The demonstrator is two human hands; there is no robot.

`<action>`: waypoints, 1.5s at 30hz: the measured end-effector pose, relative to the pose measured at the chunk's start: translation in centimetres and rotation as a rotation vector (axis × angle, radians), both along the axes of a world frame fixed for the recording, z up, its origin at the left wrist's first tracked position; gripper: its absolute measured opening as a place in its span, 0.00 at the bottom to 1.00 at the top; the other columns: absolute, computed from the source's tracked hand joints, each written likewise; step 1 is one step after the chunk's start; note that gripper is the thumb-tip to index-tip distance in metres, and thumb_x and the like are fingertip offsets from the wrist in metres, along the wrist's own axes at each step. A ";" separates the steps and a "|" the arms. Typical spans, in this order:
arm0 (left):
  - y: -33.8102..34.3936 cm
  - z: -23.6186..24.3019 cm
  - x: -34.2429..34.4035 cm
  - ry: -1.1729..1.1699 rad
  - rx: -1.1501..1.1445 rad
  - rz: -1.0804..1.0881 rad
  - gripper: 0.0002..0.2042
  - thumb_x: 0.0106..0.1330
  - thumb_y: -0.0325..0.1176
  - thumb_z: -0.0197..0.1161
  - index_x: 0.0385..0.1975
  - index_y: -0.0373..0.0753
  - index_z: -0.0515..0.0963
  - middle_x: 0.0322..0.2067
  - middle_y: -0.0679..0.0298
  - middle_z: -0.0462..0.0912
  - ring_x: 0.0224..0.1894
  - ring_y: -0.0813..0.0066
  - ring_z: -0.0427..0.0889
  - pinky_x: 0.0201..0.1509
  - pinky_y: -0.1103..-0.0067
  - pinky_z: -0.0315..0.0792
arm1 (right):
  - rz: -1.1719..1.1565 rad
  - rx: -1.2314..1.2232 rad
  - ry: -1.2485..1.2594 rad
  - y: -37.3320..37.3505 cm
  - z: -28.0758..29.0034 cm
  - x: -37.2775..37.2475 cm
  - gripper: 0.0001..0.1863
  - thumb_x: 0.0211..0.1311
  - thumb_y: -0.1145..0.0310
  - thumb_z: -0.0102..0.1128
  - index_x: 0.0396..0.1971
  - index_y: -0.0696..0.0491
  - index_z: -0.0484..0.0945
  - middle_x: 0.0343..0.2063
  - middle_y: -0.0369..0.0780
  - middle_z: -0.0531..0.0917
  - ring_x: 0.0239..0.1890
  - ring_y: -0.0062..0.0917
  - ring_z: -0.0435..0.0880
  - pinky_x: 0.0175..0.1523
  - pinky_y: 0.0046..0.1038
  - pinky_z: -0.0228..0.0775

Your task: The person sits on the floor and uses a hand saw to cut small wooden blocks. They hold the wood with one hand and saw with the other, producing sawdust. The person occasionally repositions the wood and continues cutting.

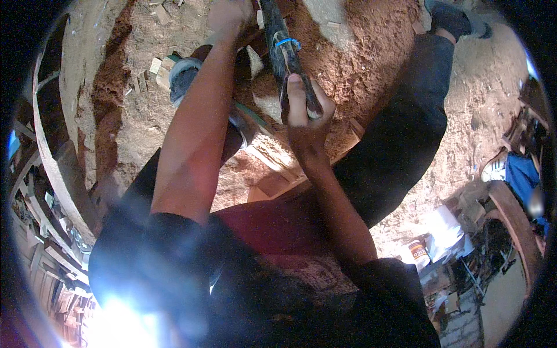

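Note:
My right hand [308,119] is closed around the lower end of a long dark tool [279,49], with the thumb lying along it. That end of the tool splits into two rounded prongs, and a blue tie is wrapped around its shaft. The upper part runs out of the picture at the top. My left hand [231,20] is at the top edge, just left of the tool; its fingers are hidden or blurred. Below, between my legs, a pale piece of wood [270,155] lies on the ground.
My left foot, in a grey-blue shoe [184,80], is beside several wood scraps [156,66]. Reddish-brown earth [371,58] spreads ahead. A white container [416,254], a blue object [522,177] and a curved wooden piece [513,223] are at the right. Stacked timber [43,232] lines the left.

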State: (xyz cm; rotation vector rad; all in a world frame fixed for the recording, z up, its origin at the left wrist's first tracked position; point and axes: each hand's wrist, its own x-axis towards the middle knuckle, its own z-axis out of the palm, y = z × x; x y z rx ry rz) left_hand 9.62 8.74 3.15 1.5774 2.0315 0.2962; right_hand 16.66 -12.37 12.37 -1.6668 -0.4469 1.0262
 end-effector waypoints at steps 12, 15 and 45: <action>-2.0 4.1 1.7 0.042 0.031 0.219 0.21 0.70 0.45 0.54 0.45 0.33 0.83 0.42 0.40 0.85 0.50 0.44 0.85 0.55 0.57 0.76 | 0.045 0.057 0.040 2.6 -0.4 -0.5 0.19 0.75 0.59 0.54 0.24 0.54 0.74 0.16 0.30 0.73 0.18 0.15 0.69 0.25 0.23 0.60; -1.1 0.7 0.9 0.053 0.146 0.206 0.21 0.67 0.43 0.58 0.53 0.35 0.79 0.44 0.42 0.85 0.51 0.44 0.84 0.55 0.58 0.76 | 0.107 0.099 -0.093 3.6 -1.4 -0.3 0.18 0.75 0.59 0.56 0.29 0.57 0.76 0.19 0.32 0.75 0.22 0.15 0.72 0.27 0.23 0.62; 0.4 -4.3 1.8 -0.077 0.218 0.338 0.24 0.65 0.40 0.64 0.58 0.36 0.71 0.42 0.47 0.85 0.44 0.49 0.85 0.49 0.59 0.77 | 0.409 -0.023 -0.554 -10.8 -0.5 1.6 0.21 0.73 0.69 0.56 0.62 0.62 0.74 0.37 0.47 0.87 0.34 0.26 0.85 0.42 0.29 0.78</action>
